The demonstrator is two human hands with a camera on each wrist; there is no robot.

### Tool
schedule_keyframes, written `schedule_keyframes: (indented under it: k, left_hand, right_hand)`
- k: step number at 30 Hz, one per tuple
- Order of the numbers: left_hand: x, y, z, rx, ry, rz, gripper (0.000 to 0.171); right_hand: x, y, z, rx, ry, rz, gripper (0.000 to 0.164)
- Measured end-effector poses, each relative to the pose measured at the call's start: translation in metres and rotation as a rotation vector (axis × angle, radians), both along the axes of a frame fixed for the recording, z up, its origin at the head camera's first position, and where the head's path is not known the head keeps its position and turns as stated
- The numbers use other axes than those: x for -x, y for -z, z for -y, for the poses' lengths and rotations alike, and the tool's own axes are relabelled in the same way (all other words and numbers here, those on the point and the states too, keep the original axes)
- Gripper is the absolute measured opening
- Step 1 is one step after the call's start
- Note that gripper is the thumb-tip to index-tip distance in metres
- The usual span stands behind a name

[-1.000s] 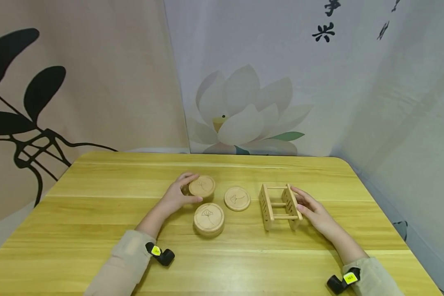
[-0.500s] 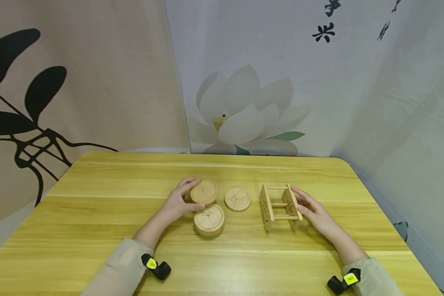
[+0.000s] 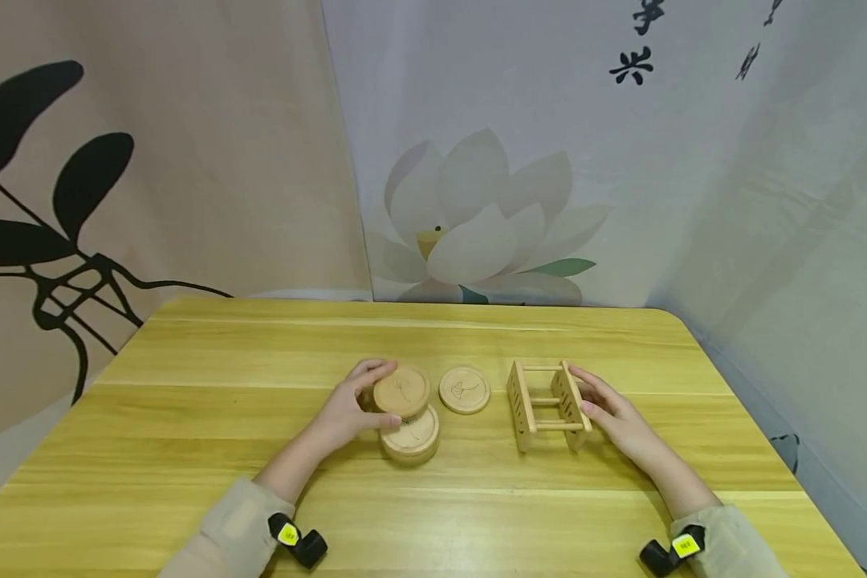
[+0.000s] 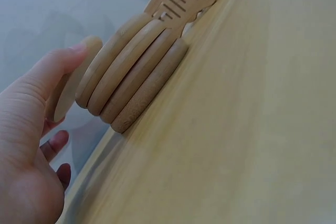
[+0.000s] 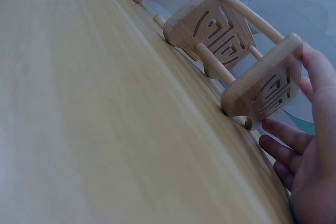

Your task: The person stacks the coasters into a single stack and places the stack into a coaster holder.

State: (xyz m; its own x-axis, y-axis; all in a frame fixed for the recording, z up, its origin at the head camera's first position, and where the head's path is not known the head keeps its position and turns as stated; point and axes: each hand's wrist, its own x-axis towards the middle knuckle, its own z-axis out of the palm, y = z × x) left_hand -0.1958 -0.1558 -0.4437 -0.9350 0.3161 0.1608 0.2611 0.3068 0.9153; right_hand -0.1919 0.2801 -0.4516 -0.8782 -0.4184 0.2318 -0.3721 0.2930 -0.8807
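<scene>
My left hand pinches a round wooden coaster between thumb and fingers. That coaster hangs over the back part of a stack of coasters and hides part of its top. In the left wrist view the held coaster is apart from the stack. At the right, my right hand rests its thumb and fingers against the outer face of a small wooden coaster rack. The rack has slotted side panels joined by thin rods; no coaster lies in it.
Another coaster, engraved with a leaf, lies flat between the stack and the rack. Everything stands on a wooden table. A printed cloth backdrop rises behind the table's far edge.
My left hand has carried its coaster slightly nearer and to the right, from behind the stack to over its back part. The right hand and the rack have stayed in place.
</scene>
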Motion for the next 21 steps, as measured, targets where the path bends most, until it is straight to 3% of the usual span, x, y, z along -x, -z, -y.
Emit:
schedule_keyframes:
  k: [2,6,9,13,21]
  left_hand:
    - [-0.003,-0.002,-0.001,0.009,0.002,0.001,0.084]
    - [-0.016,-0.021,-0.006,0.019,0.014,0.005,0.082]
    - [-0.017,-0.019,-0.005,0.014,0.025,0.011,0.082]
    - [-0.011,0.001,-0.001,0.013,0.032,0.018,0.085]
    - [-0.017,-0.001,-0.001,0.01,0.049,0.015,0.084]
  right_hand:
    - [0.0,0.0,0.0,-0.003,0.005,0.005,0.051]
    - [0.0,0.0,0.0,-0.008,0.01,0.007,0.051]
    - [0.0,0.0,0.0,-0.012,0.011,0.002,0.051]
    - [0.0,0.001,0.0,-0.014,0.009,-0.005,0.051]
    - [0.0,0.0,0.001,-0.011,0.017,-0.006,0.051]
